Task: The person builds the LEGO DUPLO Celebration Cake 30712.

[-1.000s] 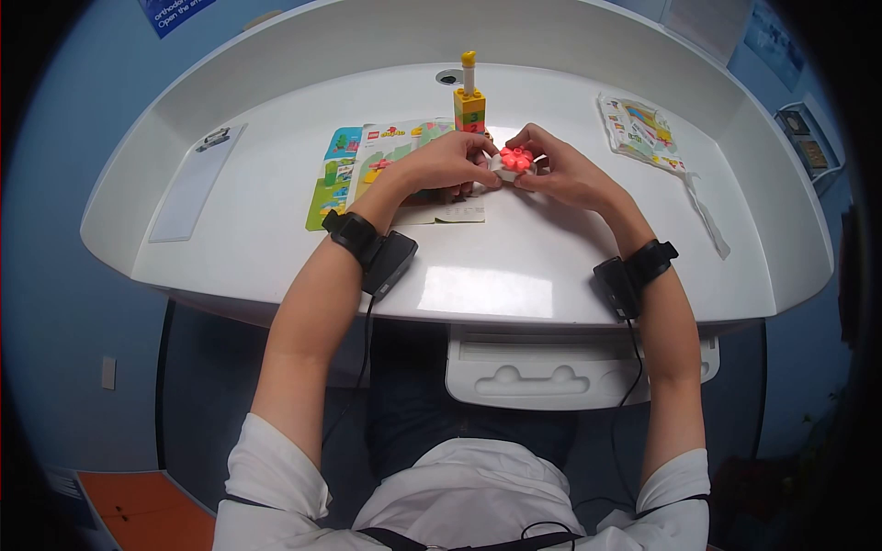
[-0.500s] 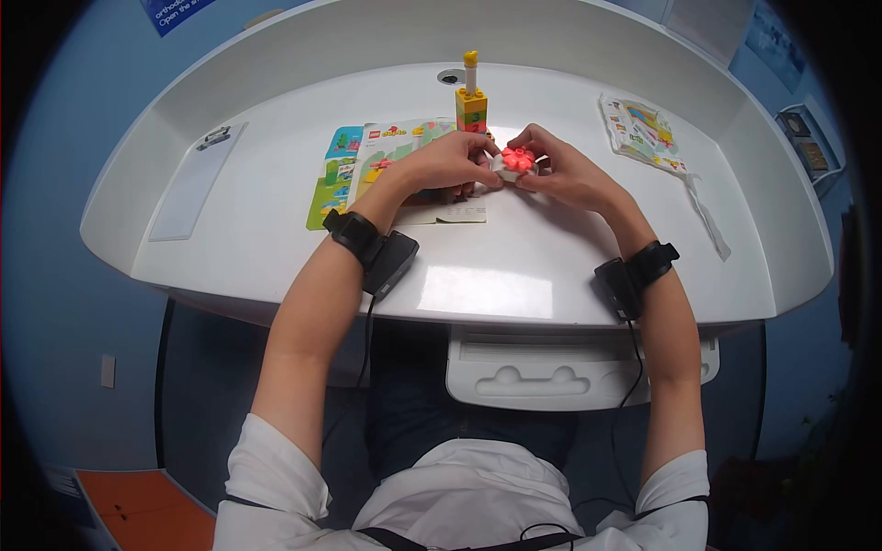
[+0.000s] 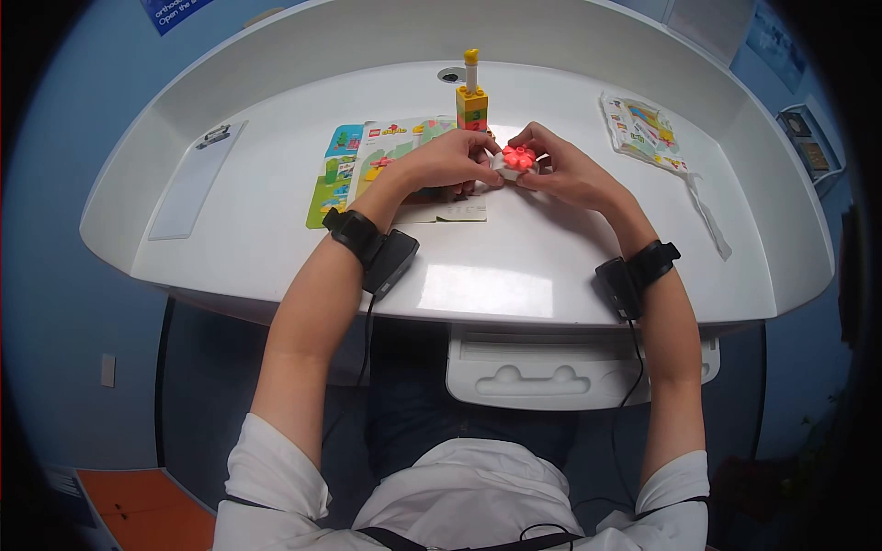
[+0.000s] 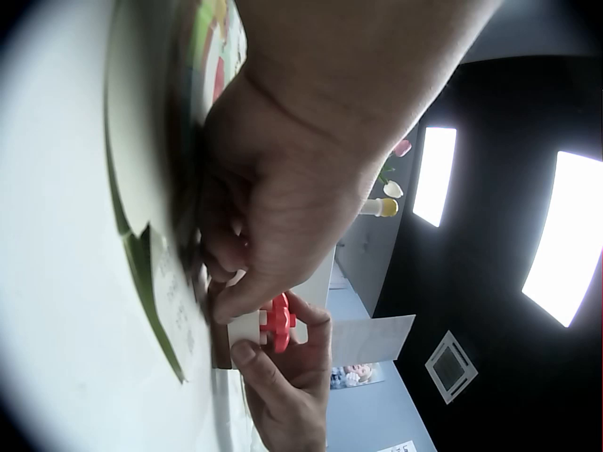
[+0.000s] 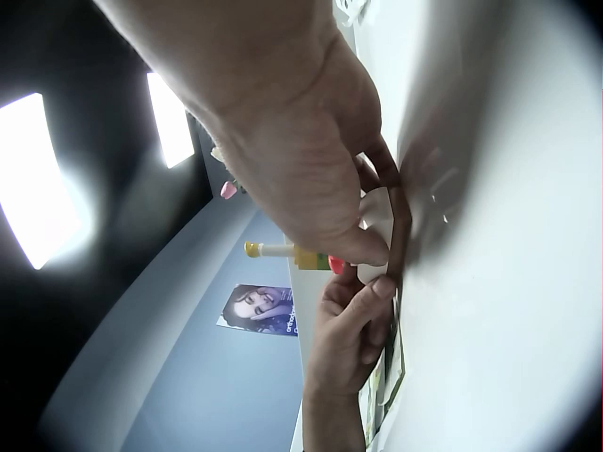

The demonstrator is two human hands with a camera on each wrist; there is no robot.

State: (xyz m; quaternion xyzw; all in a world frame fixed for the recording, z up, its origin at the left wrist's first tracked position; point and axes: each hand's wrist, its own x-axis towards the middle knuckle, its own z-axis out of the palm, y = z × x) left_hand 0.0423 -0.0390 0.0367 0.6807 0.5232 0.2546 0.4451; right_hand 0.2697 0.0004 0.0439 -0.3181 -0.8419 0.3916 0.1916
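Observation:
Both hands hold a small toy-brick stack between them, just above the desk's middle. A red flower-shaped brick tops it. Below is a white brick, and a brown layer lies under that, close to the desk surface. My left hand grips the stack's left side, thumb against the white brick. From the other side my right hand holds it between thumb and fingers. Directly behind my hands stands a tower of yellow, green and red number bricks with a white and yellow candle piece on top.
Under and beside my left hand lies a building-brick booklet, overlapping a green and blue sheet. A clipboard is at the far left. An opened plastic bag lies to the right. A raised white wall curves around the desk.

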